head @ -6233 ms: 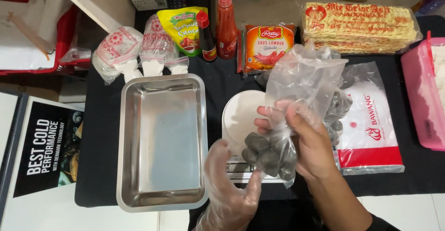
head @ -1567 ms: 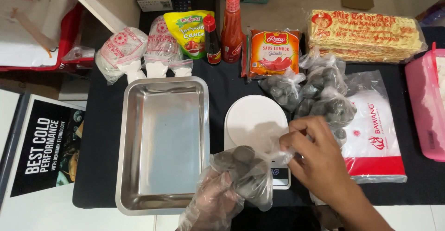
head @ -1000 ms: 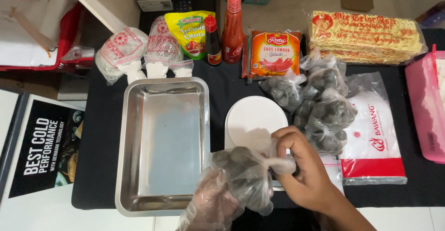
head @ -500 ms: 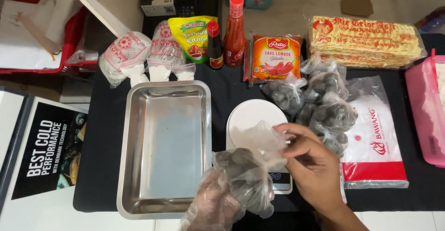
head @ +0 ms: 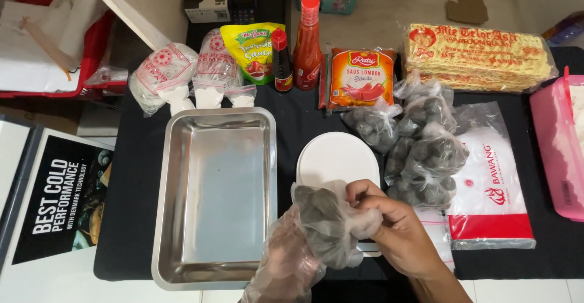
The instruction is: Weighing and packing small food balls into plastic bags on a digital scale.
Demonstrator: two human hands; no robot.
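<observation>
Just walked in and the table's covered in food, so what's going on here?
A person is handling a clear plastic bag of dark round balls. The left hand, in a thin plastic glove, cradles the bag from below, while the bare right hand pinches its top. This happens over a white kitchen scale, beside an empty steel tray. More bags of balls lie to the right.

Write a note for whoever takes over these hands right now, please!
Left hand, in a clear glove, cups the bag of dark balls from below. Right hand, bare, pinches the bag's top.
The bag is over the white scale, beside the steel tray.
Done: this bag is picked out; more bags lie to the right.
Left: the bag looks unopened, and the tray holds nothing.
</observation>
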